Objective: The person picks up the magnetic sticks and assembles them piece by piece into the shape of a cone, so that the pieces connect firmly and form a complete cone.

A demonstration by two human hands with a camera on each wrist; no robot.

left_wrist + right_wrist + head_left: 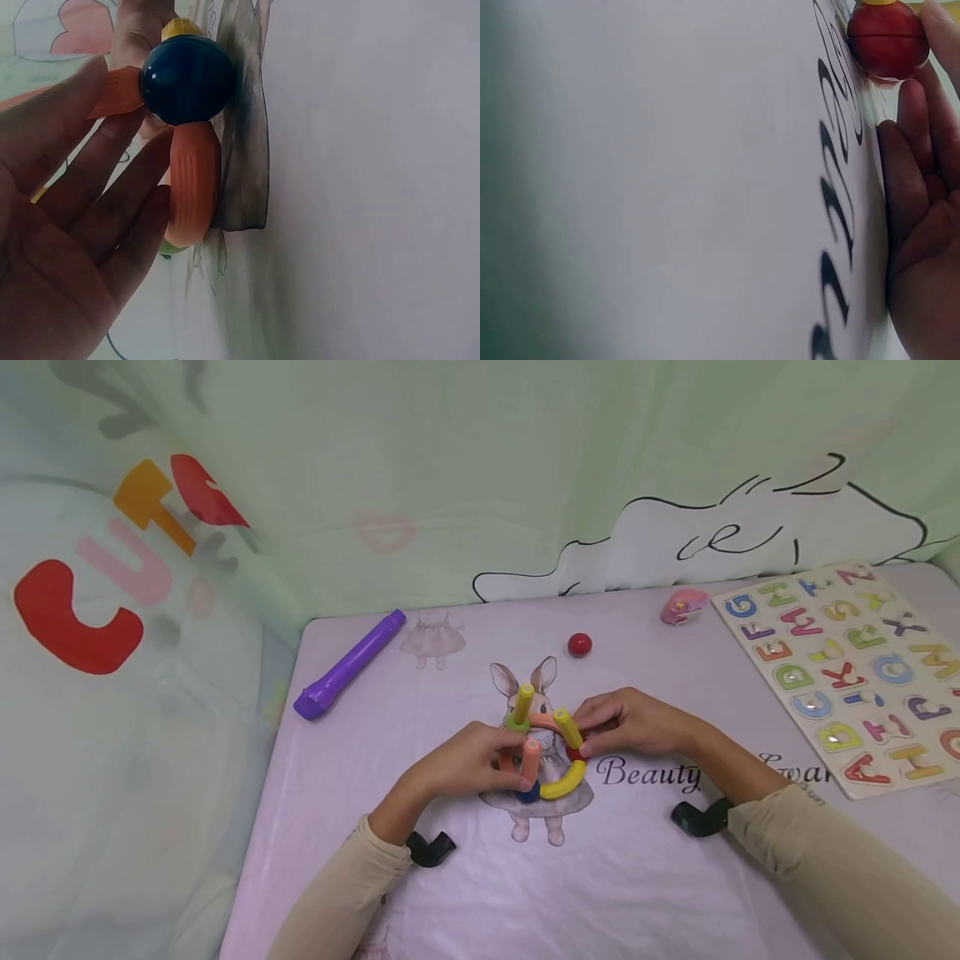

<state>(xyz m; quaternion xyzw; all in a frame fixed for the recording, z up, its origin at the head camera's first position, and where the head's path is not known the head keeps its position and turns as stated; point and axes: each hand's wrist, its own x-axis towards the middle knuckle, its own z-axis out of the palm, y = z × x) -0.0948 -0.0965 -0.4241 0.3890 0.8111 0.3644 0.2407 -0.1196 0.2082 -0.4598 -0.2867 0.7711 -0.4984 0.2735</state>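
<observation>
On the table, a ring of curved sticks and balls lies between both hands. Its yellow curved stick [564,782] runs from a blue ball [187,79] to a red ball [887,41]. Orange curved sticks [195,176] form other parts, and a green ball [517,723] sits at the far left. Yellow straight sticks [524,703] rise from the green and red balls. My left hand [474,758] pinches the upright orange straight stick [531,762] above the blue ball. On the other side, my right hand [637,722] holds the red ball between thumb and fingers.
A loose red ball [580,644] and a pink toy [683,606] lie beyond the ring. At left is a purple stick-shaped toy [351,664]; at right, an alphabet board [847,668]. Dark curved pieces [701,818] lie by both forearms. Fabric hangs behind the table.
</observation>
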